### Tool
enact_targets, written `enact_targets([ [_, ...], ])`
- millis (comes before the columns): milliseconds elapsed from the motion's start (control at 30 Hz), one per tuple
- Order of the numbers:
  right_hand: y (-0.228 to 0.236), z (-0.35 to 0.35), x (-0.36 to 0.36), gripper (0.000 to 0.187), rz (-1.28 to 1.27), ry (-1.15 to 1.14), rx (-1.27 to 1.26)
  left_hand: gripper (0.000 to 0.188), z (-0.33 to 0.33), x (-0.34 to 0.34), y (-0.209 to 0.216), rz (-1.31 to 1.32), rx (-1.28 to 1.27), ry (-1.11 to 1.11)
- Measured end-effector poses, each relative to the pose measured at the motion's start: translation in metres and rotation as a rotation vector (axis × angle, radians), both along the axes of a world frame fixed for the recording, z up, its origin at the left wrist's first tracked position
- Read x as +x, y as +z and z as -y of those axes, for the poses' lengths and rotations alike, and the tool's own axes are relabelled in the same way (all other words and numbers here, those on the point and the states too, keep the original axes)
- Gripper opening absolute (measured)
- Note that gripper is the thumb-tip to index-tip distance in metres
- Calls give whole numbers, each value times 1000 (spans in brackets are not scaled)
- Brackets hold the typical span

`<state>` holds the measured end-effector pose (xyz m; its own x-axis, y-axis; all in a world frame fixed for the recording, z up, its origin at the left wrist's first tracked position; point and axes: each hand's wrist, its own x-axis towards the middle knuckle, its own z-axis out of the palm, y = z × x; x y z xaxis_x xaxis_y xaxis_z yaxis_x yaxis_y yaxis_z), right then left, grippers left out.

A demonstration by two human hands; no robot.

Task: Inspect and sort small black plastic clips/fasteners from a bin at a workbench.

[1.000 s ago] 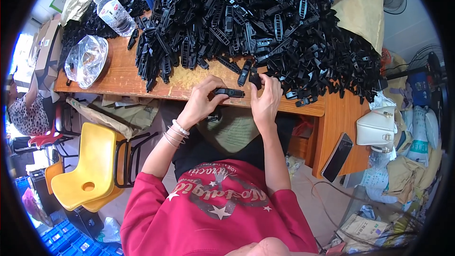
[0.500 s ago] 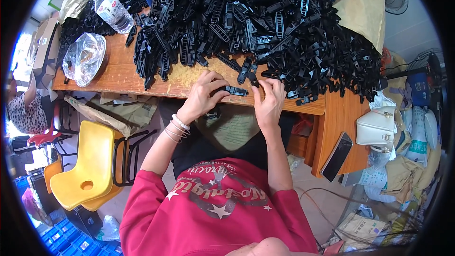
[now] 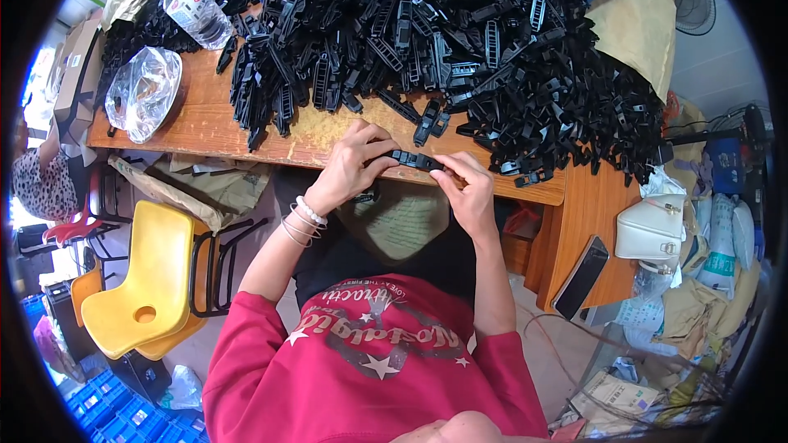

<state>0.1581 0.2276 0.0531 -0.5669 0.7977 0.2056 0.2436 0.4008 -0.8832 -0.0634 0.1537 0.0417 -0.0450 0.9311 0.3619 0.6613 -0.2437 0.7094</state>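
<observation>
Over the table's front edge, my left hand [image 3: 356,162] grips one end of a black plastic toy truck part [image 3: 412,159] between thumb and fingers. My right hand [image 3: 468,189] pinches at the other end of it, where a small black piece [image 3: 432,165] shows at the fingertips. Whether the two pieces are joined cannot be seen. Just beyond my fingers, another black toy truck part [image 3: 428,123] lies on the wooden table [image 3: 316,133]. Behind it rises a large heap of black plastic parts [image 3: 369,41], some shaped like ladders, others like vehicle bodies.
To the left stand a clear bottle [image 3: 195,10] and a bowl wrapped in clear plastic [image 3: 145,94]. A phone [image 3: 582,277] and a white bag [image 3: 651,228] are at the right. A yellow chair [image 3: 135,271] stands left of me; another person [image 3: 45,184] is at the far left.
My right hand has moved left and slightly toward me from the loose parts, bringing a small black piece against the toy truck part. My left hand keeps its hold.
</observation>
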Motion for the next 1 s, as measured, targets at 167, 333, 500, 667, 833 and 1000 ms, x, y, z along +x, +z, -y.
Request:
enact_targets([
  [167,-5,-4,-10,23,-24,11,15,22,-3,1,1,-8,42,-32],
  [333,-6,-5,-14,26,-8,21,62,21,-1,1,-1,-30,51,-39],
  [500,-5,8,-25,30,95,-30,332,32,4,6,-10,-222,198,-49],
  [667,-7,15,-32,34,135,-59,270,39,7,6,-15,-242,275,-93],
  [833,-6,8,-22,32,51,24,127,43,9,4,-18,-261,321,-167],
  [1000,-4,3,-19,34,22,98,110,40,9,0,-19,-267,331,-212],
])
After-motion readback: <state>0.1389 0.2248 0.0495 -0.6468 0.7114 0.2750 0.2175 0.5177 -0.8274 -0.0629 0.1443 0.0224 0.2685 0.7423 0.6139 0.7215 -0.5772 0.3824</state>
